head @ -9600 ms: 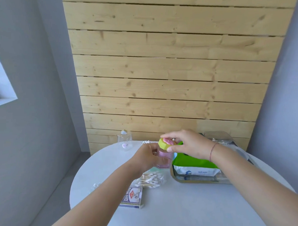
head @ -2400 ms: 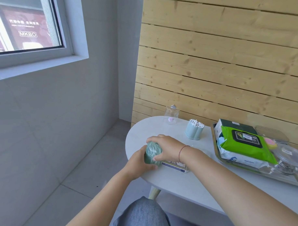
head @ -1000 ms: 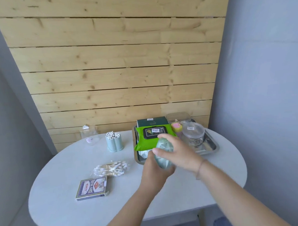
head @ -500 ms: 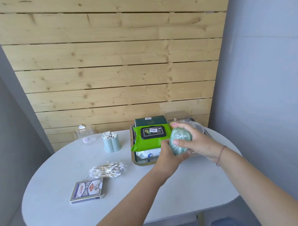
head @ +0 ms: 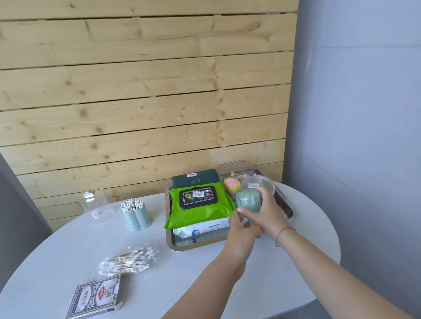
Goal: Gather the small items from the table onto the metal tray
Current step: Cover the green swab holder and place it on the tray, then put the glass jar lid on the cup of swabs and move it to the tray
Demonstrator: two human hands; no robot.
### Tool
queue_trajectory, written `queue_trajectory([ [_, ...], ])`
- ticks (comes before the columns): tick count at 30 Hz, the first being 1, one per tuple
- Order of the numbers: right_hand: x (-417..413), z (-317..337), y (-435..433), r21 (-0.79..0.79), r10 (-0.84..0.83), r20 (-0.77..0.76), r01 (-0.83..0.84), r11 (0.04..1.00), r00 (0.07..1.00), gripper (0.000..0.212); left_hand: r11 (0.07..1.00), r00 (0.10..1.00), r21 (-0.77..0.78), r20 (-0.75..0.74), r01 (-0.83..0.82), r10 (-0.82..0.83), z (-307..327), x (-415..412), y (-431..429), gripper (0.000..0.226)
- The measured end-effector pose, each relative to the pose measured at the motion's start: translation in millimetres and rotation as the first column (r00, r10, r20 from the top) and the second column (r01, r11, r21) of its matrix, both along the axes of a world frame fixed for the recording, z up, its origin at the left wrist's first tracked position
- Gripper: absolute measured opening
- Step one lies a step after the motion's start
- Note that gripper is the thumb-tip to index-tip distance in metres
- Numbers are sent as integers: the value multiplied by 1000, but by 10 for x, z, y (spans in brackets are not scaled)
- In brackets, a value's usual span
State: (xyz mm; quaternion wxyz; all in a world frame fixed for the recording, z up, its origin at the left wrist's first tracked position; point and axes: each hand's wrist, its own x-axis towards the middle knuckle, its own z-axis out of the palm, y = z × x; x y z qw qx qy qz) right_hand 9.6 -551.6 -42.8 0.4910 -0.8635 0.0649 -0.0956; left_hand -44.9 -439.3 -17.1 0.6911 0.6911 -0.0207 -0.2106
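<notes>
Both hands hold a pale green bundle (head: pixel 248 202) over the right half of the metal tray (head: pixel 195 246). My right hand (head: pixel 266 214) wraps it from the right and top; my left hand (head: pixel 242 232) supports it from below. The tray holds a green wipes pack (head: pixel 199 207) on a white baby-wipes pack (head: pixel 202 230), a dark green box (head: pixel 196 179), a pink-and-yellow jar (head: pixel 232 184), a round clear container (head: pixel 258 182) and a clear box (head: pixel 233 169). On the table lie a bag of cotton swabs (head: pixel 126 259) and a deck of playing cards (head: pixel 95 298).
A pale blue holder full of swabs (head: pixel 137 215) and a clear glass jar (head: pixel 95 204) stand at the back left of the round white table (head: pixel 161 287). A wooden slat wall rises behind; a grey wall stands to the right.
Both hands have carried the green bundle a little further right and down over the tray, next to the round clear container.
</notes>
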Motion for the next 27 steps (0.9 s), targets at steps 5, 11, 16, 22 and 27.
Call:
queue_trajectory([
  [5,51,-246,-118,-41,10,-103,-14,999,995,73,1000,1000,18,-27,-4,5,-53,68,-37,81],
  [11,67,-143,1,-429,-172,-173,83,899,970,28,999,1000,34,-29,-6,7,-70,94,-84,50],
  [16,155,-139,65,-435,-215,-215,104,895,953,37,1000,997,7,-70,14,-13,-22,118,-60,39],
  [22,215,-192,69,-576,-223,-215,61,815,951,23,995,994,20,-57,99,-98,57,38,125,38],
  [27,71,-8,88,-640,-242,-189,68,766,952,29,998,998,21,9,61,-61,216,-99,746,43],
])
